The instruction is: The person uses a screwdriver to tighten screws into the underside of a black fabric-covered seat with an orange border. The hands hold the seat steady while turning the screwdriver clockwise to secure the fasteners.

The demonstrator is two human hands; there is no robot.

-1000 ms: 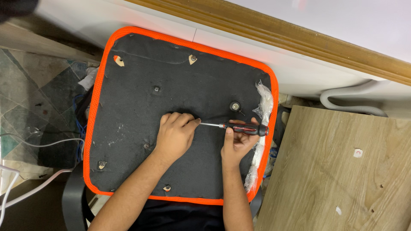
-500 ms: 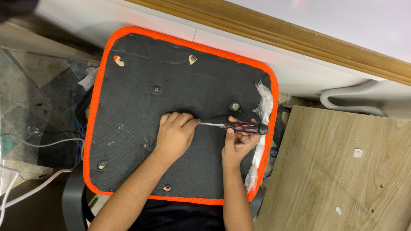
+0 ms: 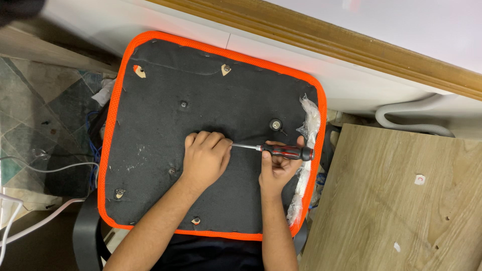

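A patterned green tile floor [image 3: 30, 95] lies left, a pale wood-grain board [image 3: 391, 211] right, a brown wooden moulding [image 3: 351, 45] along the far white wall [image 3: 401, 20].

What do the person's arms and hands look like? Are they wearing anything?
Both forearms are bare, with no sleeves in view. The left hand and right hand wear no gloves, and no rings, watch or bracelets show. The fingers are bare, with short nails. Dark clothing shows between the arms at the bottom edge.
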